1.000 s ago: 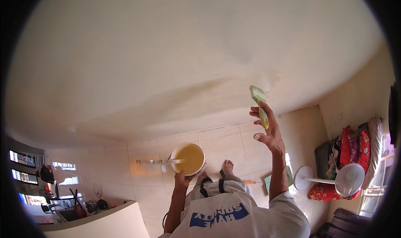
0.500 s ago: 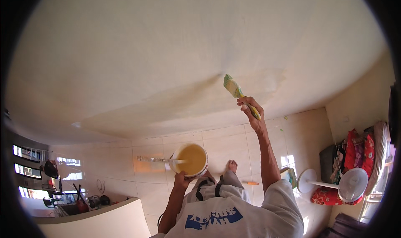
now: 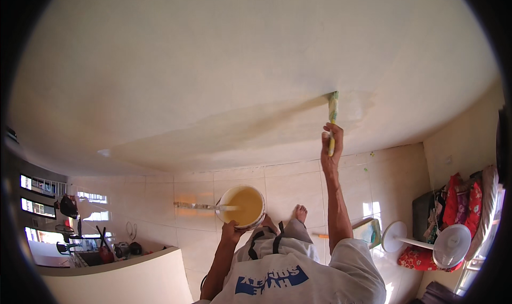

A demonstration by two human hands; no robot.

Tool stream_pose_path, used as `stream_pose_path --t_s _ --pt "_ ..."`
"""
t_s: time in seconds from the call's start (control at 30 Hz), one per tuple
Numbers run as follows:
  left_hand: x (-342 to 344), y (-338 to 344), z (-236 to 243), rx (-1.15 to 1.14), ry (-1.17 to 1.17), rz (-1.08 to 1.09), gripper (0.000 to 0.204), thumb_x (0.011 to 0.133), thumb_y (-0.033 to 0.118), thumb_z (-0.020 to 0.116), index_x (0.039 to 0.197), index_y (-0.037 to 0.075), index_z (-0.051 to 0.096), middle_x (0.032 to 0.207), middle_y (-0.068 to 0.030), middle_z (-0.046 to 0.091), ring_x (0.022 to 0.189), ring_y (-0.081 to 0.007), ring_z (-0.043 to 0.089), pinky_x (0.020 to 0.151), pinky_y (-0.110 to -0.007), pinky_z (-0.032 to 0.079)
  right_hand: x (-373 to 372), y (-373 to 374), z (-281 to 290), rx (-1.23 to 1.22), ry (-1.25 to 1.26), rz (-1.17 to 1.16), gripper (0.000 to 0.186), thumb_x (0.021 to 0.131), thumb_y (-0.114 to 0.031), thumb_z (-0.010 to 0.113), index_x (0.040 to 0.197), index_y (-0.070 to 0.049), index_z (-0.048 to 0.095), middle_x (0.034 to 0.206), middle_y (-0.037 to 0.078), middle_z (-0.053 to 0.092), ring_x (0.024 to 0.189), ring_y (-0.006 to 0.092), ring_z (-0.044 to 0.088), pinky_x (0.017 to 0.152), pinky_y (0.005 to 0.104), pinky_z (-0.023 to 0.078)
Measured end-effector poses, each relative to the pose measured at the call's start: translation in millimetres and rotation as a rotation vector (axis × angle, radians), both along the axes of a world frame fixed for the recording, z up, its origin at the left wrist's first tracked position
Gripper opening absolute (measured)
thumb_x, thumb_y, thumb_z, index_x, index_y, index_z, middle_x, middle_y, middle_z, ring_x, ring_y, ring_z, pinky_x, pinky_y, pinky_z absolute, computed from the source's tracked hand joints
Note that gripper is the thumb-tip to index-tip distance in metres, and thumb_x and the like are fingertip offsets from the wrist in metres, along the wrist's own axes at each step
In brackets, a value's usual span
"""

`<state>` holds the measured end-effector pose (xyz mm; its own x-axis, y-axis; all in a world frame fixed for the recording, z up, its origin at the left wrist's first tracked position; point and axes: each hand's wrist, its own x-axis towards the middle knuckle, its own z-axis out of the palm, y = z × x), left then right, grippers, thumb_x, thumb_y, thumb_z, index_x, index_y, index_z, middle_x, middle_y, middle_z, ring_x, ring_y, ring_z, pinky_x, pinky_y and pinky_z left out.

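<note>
Holding a flat paintbrush [image 3: 333, 108] out ahead, the person's right hand [image 3: 330, 139] has its grip wrapped about the yellow handle [image 3: 332, 147], thumb to one side, fingers curled round the other. From where I stand the brush looks edge-on, bristle end up at the pale wall [image 3: 213, 74], where a dark shadow [image 3: 282, 117] runs right to the tip; the two seem to touch, though I can't swear to it. I'd judge the brush light, the handle stiff and the bristles softer and springy, perhaps slippery wherever it is smeared, so the middle of the handle is the sensible place to take hold. The bucket [image 3: 259, 220] is another matter: it sits in front of the legs, above the tiled floor [image 3: 194, 237], with yellowish liquid [image 3: 248, 205] inside and a long pale strip [image 3: 196, 206] lying over its rim. I'd take it for the heavier load, apt to slosh, and best supported from below. The left hand [image 3: 232, 231] grips its near side, but I cannot tell how the hidden fingers sit. The right arm [image 3: 337, 205] reaches out almost straight, while the left forearm [image 3: 221, 264] is kept low beside the body.
</note>
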<state>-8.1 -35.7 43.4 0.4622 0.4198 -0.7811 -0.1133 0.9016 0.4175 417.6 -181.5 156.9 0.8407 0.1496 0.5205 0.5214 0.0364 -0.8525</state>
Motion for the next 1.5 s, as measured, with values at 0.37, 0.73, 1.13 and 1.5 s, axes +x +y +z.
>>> stream_pose_path --t_s 0.37,0.73,1.13,1.5 --pt "2 5 -20 0.008 -0.032 0.003 0.063 0.088 -0.002 0.044 0.149 0.001 0.034 0.141 -0.0264 0.05 0.127 -0.0466 0.057 0.099 -0.067 0.054 -80 116 17 -0.168 0.041 0.259 0.027 0.098 -0.012 0.066 0.124 -0.01 0.058 0.121 0.017 0.058 0.099 0.0366 0.063 0.083 0.0442 0.054" --pt "-11 14 -32 -0.02 -0.057 0.01 0.062 0.089 -0.003 0.046 0.15 0.004 0.034 0.142 -0.0263 0.049 0.127 -0.0483 0.055 0.097 -0.069 0.053 22 2 0 0.1 0.285 0.303 0.033 0.104 -0.032 0.061 0.118 -0.003 0.065 0.115 0.01 0.067 0.106 0.0205 0.066 0.089 0.035 0.051" --pt "-6 15 -16 0.101 0.019 -0.059 0.062 0.089 0.0 0.045 0.149 -0.005 0.029 0.144 -0.0299 0.045 0.131 -0.0478 0.052 0.103 -0.068 0.051 38 -17 -7 0.092 0.141 -0.058 0.03 0.106 -0.03 0.058 0.121 -0.003 0.06 0.114 0.008 0.063 0.105 0.0181 0.063 0.088 0.0317 0.051" --pt "-13 15 -29 -0.03 0.014 -0.032 0.064 0.085 -0.002 0.046 0.148 0.001 0.036 0.143 -0.0255 0.048 0.13 -0.0478 0.053 0.099 -0.068 0.052 0 7 21 -0.017 0.273 0.452 0.022 0.103 -0.021 0.064 0.118 -0.005 0.064 0.11 0.008 0.064 0.101 0.0183 0.064 0.09 0.0342 0.051"
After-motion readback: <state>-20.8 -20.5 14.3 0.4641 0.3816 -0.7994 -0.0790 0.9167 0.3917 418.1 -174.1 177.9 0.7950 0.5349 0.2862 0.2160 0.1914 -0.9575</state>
